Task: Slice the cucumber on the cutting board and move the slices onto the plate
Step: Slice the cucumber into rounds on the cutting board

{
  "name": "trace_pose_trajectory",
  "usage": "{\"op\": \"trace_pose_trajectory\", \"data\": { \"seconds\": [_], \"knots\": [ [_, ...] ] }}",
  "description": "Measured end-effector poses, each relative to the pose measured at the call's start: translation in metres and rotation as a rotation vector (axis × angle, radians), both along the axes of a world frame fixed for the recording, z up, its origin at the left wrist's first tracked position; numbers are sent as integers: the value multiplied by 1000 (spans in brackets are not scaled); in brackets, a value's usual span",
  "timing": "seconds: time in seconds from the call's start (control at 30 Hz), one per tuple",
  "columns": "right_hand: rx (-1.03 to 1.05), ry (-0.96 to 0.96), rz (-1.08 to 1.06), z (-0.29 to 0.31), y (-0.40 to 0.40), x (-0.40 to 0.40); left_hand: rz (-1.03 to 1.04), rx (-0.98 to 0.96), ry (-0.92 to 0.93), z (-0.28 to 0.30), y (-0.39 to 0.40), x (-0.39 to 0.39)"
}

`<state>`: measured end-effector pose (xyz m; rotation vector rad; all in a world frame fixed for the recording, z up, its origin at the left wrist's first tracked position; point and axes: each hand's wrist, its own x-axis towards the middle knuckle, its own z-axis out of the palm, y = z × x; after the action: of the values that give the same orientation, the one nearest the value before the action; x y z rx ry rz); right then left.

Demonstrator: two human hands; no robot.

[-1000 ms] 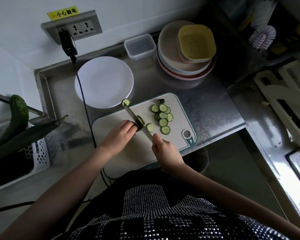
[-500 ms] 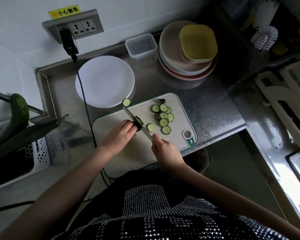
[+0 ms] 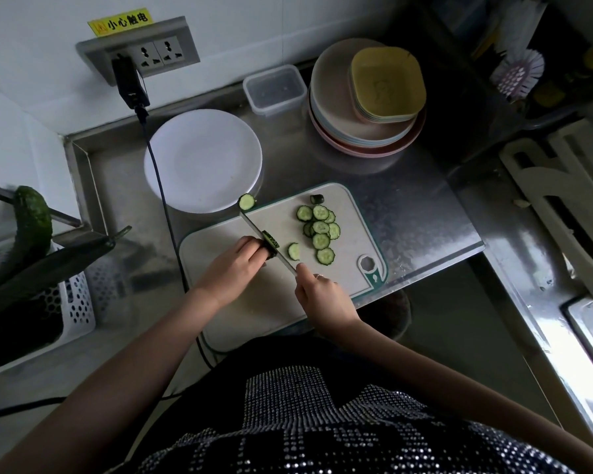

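On the pale cutting board (image 3: 274, 302) my left hand (image 3: 235, 263) holds a short cucumber stub (image 3: 271, 241). My right hand (image 3: 317, 292) grips the knife (image 3: 269, 241), whose blade lies against the stub. One slice (image 3: 247, 201) sticks to the blade's tip. Several cut slices (image 3: 319, 230) lie in a loose pile on the board's right half, with a single slice (image 3: 293, 251) beside the blade and a dark end piece (image 3: 317, 199) behind the pile. The white plate (image 3: 202, 160) sits behind the board at the left with nothing on it.
A black cable (image 3: 158, 179) runs from the wall socket past the plate and under the board's left edge. A stack of plates (image 3: 367, 100) and a clear lidded box (image 3: 274, 88) stand at the back. A white basket (image 3: 31, 302) with whole cucumbers sits left.
The blade has shifted slightly along the stub between cuts. The slices and both hands stay almost where they were.
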<state>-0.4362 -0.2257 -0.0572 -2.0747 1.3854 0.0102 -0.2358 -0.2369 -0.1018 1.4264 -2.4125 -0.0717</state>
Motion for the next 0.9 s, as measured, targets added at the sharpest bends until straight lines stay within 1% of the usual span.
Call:
{"op": "trace_pose_trajectory", "data": {
  "seconds": [0.2, 0.37, 0.53, 0.7, 0.9],
  "knots": [
    [113, 36, -37, -11, -1, 0, 42, 28, 15, -1, 4, -1],
    [136, 44, -33, -9, -2, 0, 45, 46, 23, -1, 4, -2],
    [125, 6, -56, -3, -2, -3, 32, 41, 43, 0, 4, 0],
    [32, -63, -119, 4, 0, -5, 30, -3, 12, 6, 5, -2],
    [4, -80, -94, 6, 1, -5, 23, -15, 19, 2, 6, 1]
  ]
}}
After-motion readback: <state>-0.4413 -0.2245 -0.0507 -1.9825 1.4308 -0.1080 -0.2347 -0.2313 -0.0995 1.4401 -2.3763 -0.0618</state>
